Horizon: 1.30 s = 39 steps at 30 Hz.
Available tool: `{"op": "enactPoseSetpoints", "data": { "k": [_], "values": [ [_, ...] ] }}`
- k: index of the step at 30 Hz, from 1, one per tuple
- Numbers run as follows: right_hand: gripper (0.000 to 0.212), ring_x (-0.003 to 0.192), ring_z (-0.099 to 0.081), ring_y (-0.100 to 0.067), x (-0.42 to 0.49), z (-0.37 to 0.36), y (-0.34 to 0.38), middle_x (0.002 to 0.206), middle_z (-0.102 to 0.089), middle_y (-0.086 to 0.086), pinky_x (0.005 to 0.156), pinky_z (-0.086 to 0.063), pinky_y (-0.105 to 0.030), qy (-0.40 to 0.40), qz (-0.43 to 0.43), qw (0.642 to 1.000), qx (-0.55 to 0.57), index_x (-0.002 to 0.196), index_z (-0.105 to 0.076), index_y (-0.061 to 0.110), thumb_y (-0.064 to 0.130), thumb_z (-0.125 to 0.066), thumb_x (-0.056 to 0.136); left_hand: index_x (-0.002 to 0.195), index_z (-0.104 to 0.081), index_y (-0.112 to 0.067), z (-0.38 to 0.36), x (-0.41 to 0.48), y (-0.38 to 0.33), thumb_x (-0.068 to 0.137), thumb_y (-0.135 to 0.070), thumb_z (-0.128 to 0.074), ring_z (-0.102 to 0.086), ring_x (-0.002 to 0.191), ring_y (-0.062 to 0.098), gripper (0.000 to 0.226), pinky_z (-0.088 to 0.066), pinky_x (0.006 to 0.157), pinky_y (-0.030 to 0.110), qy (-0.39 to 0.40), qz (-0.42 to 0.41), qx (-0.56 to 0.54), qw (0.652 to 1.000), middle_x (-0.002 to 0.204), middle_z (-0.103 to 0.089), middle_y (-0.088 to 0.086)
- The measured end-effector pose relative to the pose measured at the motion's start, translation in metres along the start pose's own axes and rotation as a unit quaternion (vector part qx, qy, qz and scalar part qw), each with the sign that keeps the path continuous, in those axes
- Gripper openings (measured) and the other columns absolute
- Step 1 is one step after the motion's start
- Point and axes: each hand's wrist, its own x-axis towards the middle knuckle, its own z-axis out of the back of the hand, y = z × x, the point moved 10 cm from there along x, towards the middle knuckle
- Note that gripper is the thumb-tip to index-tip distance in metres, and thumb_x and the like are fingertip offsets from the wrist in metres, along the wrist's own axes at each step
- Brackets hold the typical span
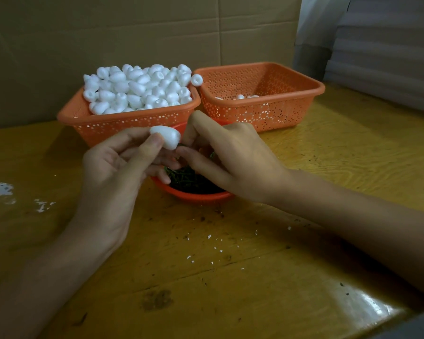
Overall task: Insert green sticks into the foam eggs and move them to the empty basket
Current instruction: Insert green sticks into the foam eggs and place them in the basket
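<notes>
My left hand (118, 165) pinches a white foam egg (165, 138) between thumb and fingertips, above a small orange bowl (196, 195) of green sticks (189, 178). My right hand (228, 157) is right beside the egg, its thumb and forefinger closed at the egg's blunt end; a bit of green shows there, mostly hidden by the fingers. Behind, the left orange basket (132, 121) is heaped with foam eggs (140, 89). The right orange basket (264, 104) holds only a few eggs (240, 96) at its bottom.
One loose egg (196, 80) perches on the rims between the two baskets. White foam crumbs (213, 248) and dark specks dot the yellow wooden table (230, 277). A cardboard wall (132, 33) stands close behind the baskets.
</notes>
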Motion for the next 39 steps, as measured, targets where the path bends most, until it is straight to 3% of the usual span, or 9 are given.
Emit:
{"op": "enactPoseSetpoints", "data": {
  "k": [7,11,16,19,24,29,35,37,39],
  "values": [
    [0.02,0.068,-0.072,-0.01,0.009,0.043,-0.042,0.086,-0.076,0.003,0.064,-0.056,-0.044,-0.118,-0.104,0.987,0.039,0.103,-0.058,0.001,0.021,-0.057,0.106,0.12,-0.068,-0.014,-0.025,-0.015,-0.014,0.103,-0.016,-0.06,-0.075,0.094,0.018,0.018,-0.055,0.077,0.023,0.063,-0.069,0.144,0.985,0.098,-0.08,0.001],
    [0.017,0.062,-0.07,-0.003,0.007,0.082,-0.094,0.084,-0.074,0.006,0.054,-0.054,-0.026,-0.186,-0.191,0.964,-0.013,0.099,-0.057,0.012,0.028,-0.055,0.107,0.117,-0.068,-0.016,-0.043,-0.027,-0.02,0.099,-0.017,-0.069,-0.075,0.102,0.016,0.018,-0.053,0.085,0.026,0.115,-0.122,0.23,0.959,0.1,-0.079,-0.009],
    [0.024,0.066,-0.06,-0.016,-0.007,0.093,-0.169,0.074,-0.06,0.005,0.058,-0.043,-0.032,-0.114,-0.321,0.924,-0.175,0.091,-0.054,0.019,0.038,-0.049,0.106,0.117,-0.07,-0.022,-0.054,-0.033,-0.022,0.098,-0.026,-0.065,-0.071,0.105,0.018,0.02,-0.048,0.091,0.026,0.149,-0.172,0.297,0.927,0.102,-0.076,-0.015],
    [0.031,0.063,-0.054,-0.014,-0.017,0.088,-0.19,0.071,-0.053,0.007,0.055,-0.038,-0.029,-0.09,-0.346,0.919,-0.168,0.088,-0.055,0.018,0.042,-0.047,0.107,0.115,-0.072,-0.022,-0.054,-0.033,-0.021,0.098,-0.025,-0.066,-0.069,0.107,0.016,0.019,-0.046,0.092,0.024,0.153,-0.18,0.317,0.919,0.103,-0.075,-0.017],
    [0.04,0.072,-0.067,-0.029,-0.018,0.09,-0.196,0.079,-0.067,-0.008,0.065,-0.053,-0.039,-0.072,-0.355,0.919,-0.155,0.089,-0.063,0.01,0.046,-0.053,0.104,0.113,-0.074,-0.021,-0.054,-0.034,-0.018,0.098,-0.025,-0.066,-0.068,0.109,0.015,0.018,-0.047,0.09,0.024,0.158,-0.179,0.324,0.916,0.105,-0.074,-0.015],
    [0.034,0.077,-0.071,-0.024,-0.02,0.088,-0.201,0.086,-0.07,-0.008,0.075,-0.062,-0.049,-0.059,-0.36,0.92,-0.144,0.099,-0.068,0.009,0.042,-0.059,0.102,0.112,-0.075,-0.022,-0.055,-0.034,-0.017,0.099,-0.026,-0.065,-0.067,0.109,0.014,0.017,-0.045,0.09,0.018,0.163,-0.183,0.328,0.912,0.105,-0.073,-0.015],
    [0.032,0.068,-0.048,-0.009,-0.009,0.109,-0.15,0.078,-0.056,0.004,0.061,-0.034,-0.031,-0.206,-0.25,0.929,-0.177,0.092,-0.05,0.022,0.052,-0.052,0.102,0.109,-0.076,-0.019,-0.059,-0.035,-0.017,0.098,-0.024,-0.066,-0.066,0.108,0.011,0.016,-0.043,0.09,0.015,0.17,-0.183,0.325,0.912,0.105,-0.073,-0.014],
    [0.032,0.068,-0.051,-0.009,0.005,0.084,-0.119,0.081,-0.06,0.002,0.062,-0.044,-0.033,-0.154,-0.193,0.965,-0.086,0.095,-0.054,0.019,0.05,-0.05,0.103,0.109,-0.076,-0.019,-0.059,-0.035,-0.018,0.098,-0.024,-0.066,-0.066,0.108,0.011,0.016,-0.042,0.091,0.015,0.172,-0.183,0.329,0.91,0.104,-0.073,-0.013],
    [0.033,0.082,-0.062,-0.01,0.015,0.029,-0.081,0.093,-0.067,0.003,0.075,-0.053,-0.039,0.024,-0.13,0.991,-0.024,0.104,-0.062,0.018,0.049,-0.051,0.102,0.108,-0.076,-0.018,-0.059,-0.035,-0.018,0.098,-0.023,-0.066,-0.066,0.108,0.012,0.016,-0.042,0.091,0.015,0.171,-0.183,0.331,0.91,0.104,-0.074,-0.012]
  ]
}}
